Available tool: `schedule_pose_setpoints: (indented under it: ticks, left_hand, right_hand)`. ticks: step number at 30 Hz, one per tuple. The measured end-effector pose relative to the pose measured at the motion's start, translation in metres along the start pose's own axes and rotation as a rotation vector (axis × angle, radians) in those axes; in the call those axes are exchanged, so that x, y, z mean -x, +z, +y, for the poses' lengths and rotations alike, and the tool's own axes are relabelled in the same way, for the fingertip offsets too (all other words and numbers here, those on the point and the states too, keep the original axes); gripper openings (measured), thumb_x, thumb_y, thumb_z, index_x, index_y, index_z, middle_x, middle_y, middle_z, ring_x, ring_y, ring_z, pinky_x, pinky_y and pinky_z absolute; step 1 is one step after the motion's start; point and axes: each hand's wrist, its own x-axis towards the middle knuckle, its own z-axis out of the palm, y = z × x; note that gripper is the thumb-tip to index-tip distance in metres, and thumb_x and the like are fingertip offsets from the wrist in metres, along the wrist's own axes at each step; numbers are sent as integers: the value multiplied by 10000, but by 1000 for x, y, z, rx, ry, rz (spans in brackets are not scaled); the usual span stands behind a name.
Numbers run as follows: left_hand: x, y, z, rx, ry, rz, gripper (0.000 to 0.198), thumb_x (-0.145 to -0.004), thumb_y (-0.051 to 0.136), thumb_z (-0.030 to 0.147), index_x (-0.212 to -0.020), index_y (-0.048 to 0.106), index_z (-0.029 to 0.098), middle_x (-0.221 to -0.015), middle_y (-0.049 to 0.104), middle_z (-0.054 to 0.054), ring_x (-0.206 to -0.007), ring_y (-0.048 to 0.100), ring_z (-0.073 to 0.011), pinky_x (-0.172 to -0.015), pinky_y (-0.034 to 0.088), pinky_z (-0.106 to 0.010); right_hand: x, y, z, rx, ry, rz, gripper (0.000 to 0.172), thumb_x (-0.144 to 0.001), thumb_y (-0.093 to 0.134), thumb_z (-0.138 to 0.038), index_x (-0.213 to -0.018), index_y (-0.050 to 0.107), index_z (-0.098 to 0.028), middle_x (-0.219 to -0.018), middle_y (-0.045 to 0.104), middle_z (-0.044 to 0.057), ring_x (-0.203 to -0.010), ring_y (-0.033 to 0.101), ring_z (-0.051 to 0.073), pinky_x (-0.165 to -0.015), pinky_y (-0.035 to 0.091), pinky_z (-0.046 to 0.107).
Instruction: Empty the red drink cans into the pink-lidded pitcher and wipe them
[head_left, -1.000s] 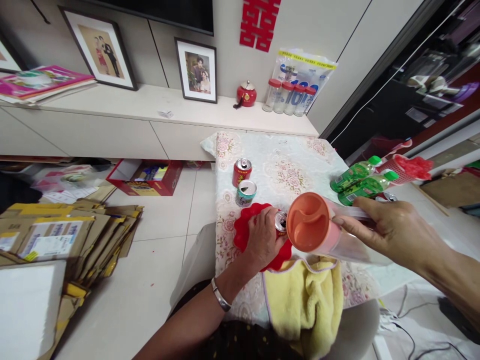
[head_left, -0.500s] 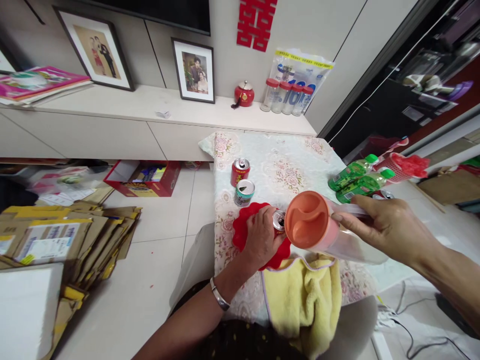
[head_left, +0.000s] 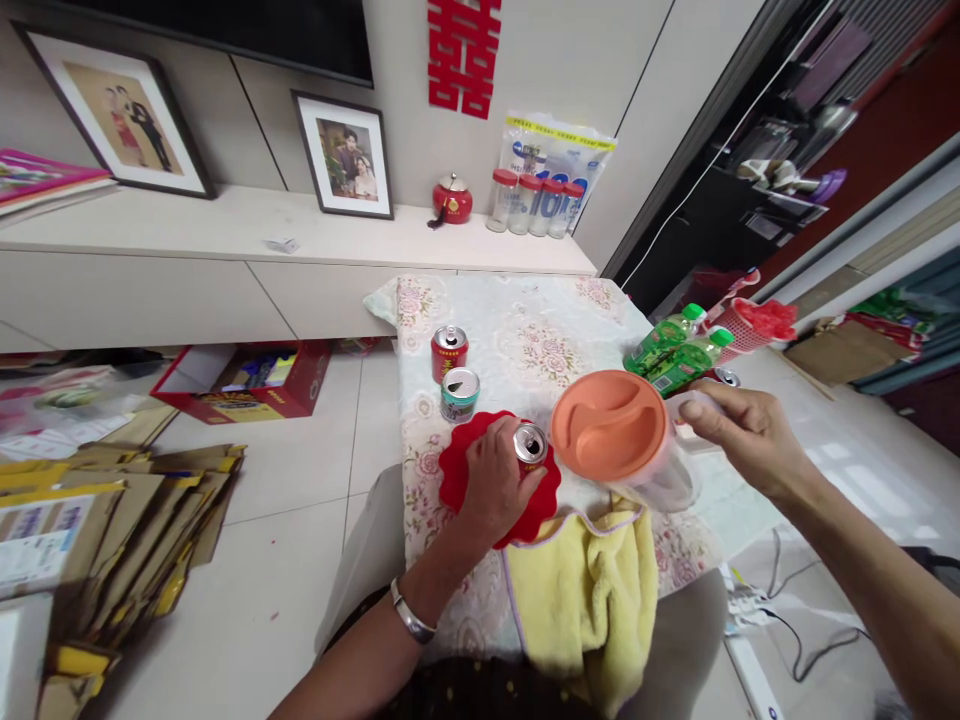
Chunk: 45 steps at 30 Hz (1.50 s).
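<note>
My left hand [head_left: 496,480] is wrapped round an opened drink can [head_left: 530,444] that stands on a red scalloped plate [head_left: 459,474]. My right hand [head_left: 742,435] grips the handle of a clear plastic pitcher [head_left: 660,485] with an orange lid [head_left: 609,424]; the pitcher is held nearly upright just right of the can. Two more opened cans, a red can [head_left: 449,351] and a teal can [head_left: 459,393], stand behind the plate.
A yellow towel [head_left: 581,590] hangs over the near edge of the floral tablecloth [head_left: 547,330]. Green bottles [head_left: 671,352] and a red basket [head_left: 750,322] lie at the table's right side. Flattened cardboard [head_left: 112,520] is piled on the floor at left. A sideboard [head_left: 225,260] stands behind.
My right hand has tipped the pitcher from lying sideways toward upright, so its orange lid now faces up. My left hand stays on the can. The camera has swung rightwards.
</note>
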Motion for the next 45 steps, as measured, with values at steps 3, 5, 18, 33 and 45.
schedule_pose_setpoints:
  ticks: [3, 5, 18, 33, 45]
  left_hand:
    - [1, 0, -1, -5, 4, 11, 688, -886, 731, 199, -1480, 385, 181, -1479, 617, -230, -1404, 599, -417, -1085, 536, -617]
    - [1, 0, -1, -5, 10, 16, 698, -879, 730, 188, -1486, 385, 174, -1482, 618, -240, -1401, 600, -434, -1092, 533, -632]
    - [3, 2, -10, 48, 73, 42, 714, -880, 718, 224, -1516, 398, 169, -1450, 620, -238, -1368, 611, -424, -1078, 525, -621]
    - [7, 0, -18, 68, 123, 44, 711, -927, 707, 252, -1540, 352, 194, -1470, 592, -234, -1384, 597, -413, -1072, 511, -583]
    - [8, 1, -20, 187, 109, 15, 694, -955, 710, 287, -1546, 349, 234, -1491, 558, -205, -1418, 568, -387, -1146, 494, -601]
  right_hand:
    - [0, -2, 14, -217, 46, 99, 770, -917, 647, -807, -636, 329, -165, -582, 281, -29, -539, 307, 66, -495, 305, 197]
    - [-1, 0, 23, -355, 57, 175, 796, -894, 672, -797, -631, 243, -181, -561, 185, -53, -507, 246, 56, -475, 298, 202]
    - [-18, 65, 83, -913, 119, 613, 504, -1058, 657, -494, -782, 427, -141, -630, 312, -78, -529, 305, 20, -495, 298, 121]
    - [-10, 113, 128, -998, 262, 702, 408, -1103, 601, -509, -1110, 615, -102, -855, 551, -3, -668, 494, 45, -602, 469, 152]
    - [116, 125, 100, -383, 518, 551, 698, -757, 822, -745, -1179, 761, -192, -1285, 679, 90, -1175, 625, 287, -950, 497, 401]
